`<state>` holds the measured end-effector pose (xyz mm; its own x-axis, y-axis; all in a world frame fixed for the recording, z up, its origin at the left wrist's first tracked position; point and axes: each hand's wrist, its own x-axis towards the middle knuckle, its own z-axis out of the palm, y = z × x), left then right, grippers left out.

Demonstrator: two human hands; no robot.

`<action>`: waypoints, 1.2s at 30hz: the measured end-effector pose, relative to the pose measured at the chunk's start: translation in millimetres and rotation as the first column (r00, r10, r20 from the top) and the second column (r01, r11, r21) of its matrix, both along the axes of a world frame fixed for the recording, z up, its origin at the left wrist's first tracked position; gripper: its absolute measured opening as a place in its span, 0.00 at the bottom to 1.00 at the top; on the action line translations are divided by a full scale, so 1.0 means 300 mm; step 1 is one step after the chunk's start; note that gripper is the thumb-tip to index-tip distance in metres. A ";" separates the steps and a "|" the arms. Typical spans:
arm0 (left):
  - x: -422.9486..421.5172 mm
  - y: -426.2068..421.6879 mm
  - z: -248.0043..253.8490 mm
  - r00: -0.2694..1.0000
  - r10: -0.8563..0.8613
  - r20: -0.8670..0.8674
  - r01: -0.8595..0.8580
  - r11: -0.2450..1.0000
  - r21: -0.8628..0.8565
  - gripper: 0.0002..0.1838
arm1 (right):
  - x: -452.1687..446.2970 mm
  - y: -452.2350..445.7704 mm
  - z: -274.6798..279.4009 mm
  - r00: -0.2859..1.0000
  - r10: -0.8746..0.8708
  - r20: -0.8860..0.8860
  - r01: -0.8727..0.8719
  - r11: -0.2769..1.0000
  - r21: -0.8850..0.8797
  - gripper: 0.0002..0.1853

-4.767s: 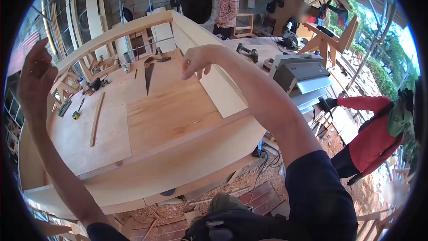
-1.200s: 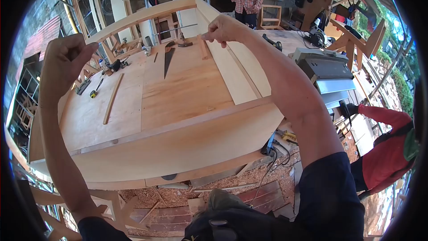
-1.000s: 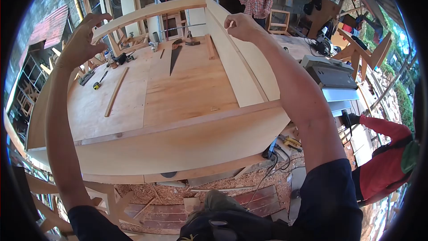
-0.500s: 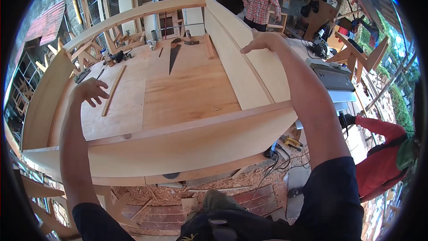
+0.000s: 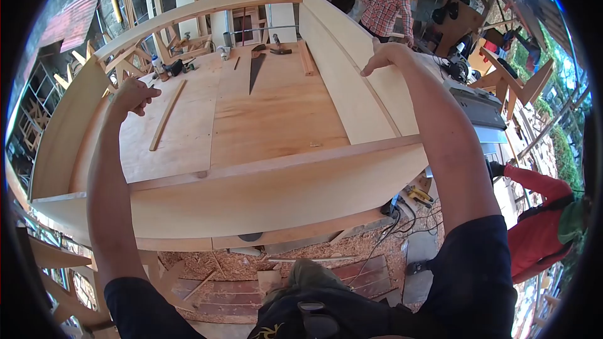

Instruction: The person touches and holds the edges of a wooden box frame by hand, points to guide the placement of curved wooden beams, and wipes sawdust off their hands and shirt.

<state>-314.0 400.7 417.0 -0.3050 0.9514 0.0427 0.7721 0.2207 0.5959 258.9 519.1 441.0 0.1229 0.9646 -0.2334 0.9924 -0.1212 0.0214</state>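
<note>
My left hand (image 5: 134, 96) is over the left part of the large wooden frame, its fingers curled in. Whatever they hold, if anything, is too small to make out. A thin wood strip (image 5: 168, 115) lies to its right on the plywood base (image 5: 276, 116). My right hand (image 5: 388, 58) is at the right side panel (image 5: 352, 66), thumb and fingers apart and nothing seen in it; whether it touches the panel I cannot tell. Farther in lie a handsaw (image 5: 255, 72), a hammer (image 5: 280, 50) and a short wood block (image 5: 306, 58).
The front board (image 5: 270, 191) stands between me and the base. A power drill (image 5: 176, 67) and bottles lie at the far left. A person in a checked shirt (image 5: 386, 9) stands beyond the frame; another in red (image 5: 540, 232) is at right. Cables (image 5: 408, 223) trail over floor shavings.
My left hand has moved up and slightly right, and its spread fingers have curled in. My right hand appears farther right. The view has shifted a little, and the person in checks is lower in view.
</note>
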 end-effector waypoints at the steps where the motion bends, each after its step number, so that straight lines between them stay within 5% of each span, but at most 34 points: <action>1: -0.001 0.009 0.005 1.000 0.020 -0.019 -0.019 0.999 0.031 0.15 | 0.002 -0.007 0.008 1.000 0.006 0.010 -0.006 1.000 0.015 0.65; 4: 0.018 -0.019 0.039 0.994 0.095 -0.058 -0.090 0.993 0.082 0.15 | 0.095 0.091 -0.046 0.983 0.061 -0.172 -0.053 0.997 0.051 0.62; 6: -0.014 -0.011 0.004 0.998 -0.015 -0.060 0.025 0.986 0.167 0.13 | 0.103 0.055 -0.044 0.901 0.155 -0.405 -0.086 0.979 0.185 0.53; 9: -0.041 -0.006 -0.021 0.991 -0.091 -0.096 0.108 0.975 0.194 0.11 | 0.145 0.114 -0.085 0.926 0.198 -0.321 -0.082 0.937 0.341 0.52; 10: -0.044 0.003 -0.026 0.989 -0.104 -0.109 0.123 0.975 0.186 0.11 | 0.144 0.111 -0.120 0.971 0.193 -0.143 -0.093 0.851 0.517 0.52; 13: -0.019 0.010 -0.031 0.990 -0.099 -0.101 0.117 0.974 0.191 0.08 | 0.119 0.076 -0.056 0.982 -0.009 -0.188 0.051 0.974 0.219 0.51; 17: -0.082 0.008 -0.059 0.991 -0.121 -0.056 0.131 0.957 0.258 0.07 | 0.169 0.156 -0.129 0.996 0.063 -0.059 -0.039 0.940 0.338 0.48; 23: -0.029 -0.034 -0.054 0.973 -0.159 0.165 0.148 0.986 0.077 0.08 | 0.135 0.085 -0.079 0.966 0.018 -0.260 0.038 0.977 0.209 0.51; 27: 0.019 -0.061 -0.002 0.959 -0.100 0.266 0.211 0.878 -0.431 0.19 | 0.127 0.067 -0.081 0.961 0.053 -0.272 0.014 0.971 0.240 0.51; 36: -0.016 -0.050 -0.007 0.947 -0.131 0.292 0.236 0.903 -0.360 0.29 | 0.132 0.064 -0.069 0.965 0.100 -0.244 -0.044 0.973 0.225 0.53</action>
<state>-318.9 385.8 414.9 -0.0739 0.9162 -0.3937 0.6547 0.3424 0.6739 298.6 538.2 420.2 0.0157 0.9993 -0.0337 0.9681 -0.0236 -0.2496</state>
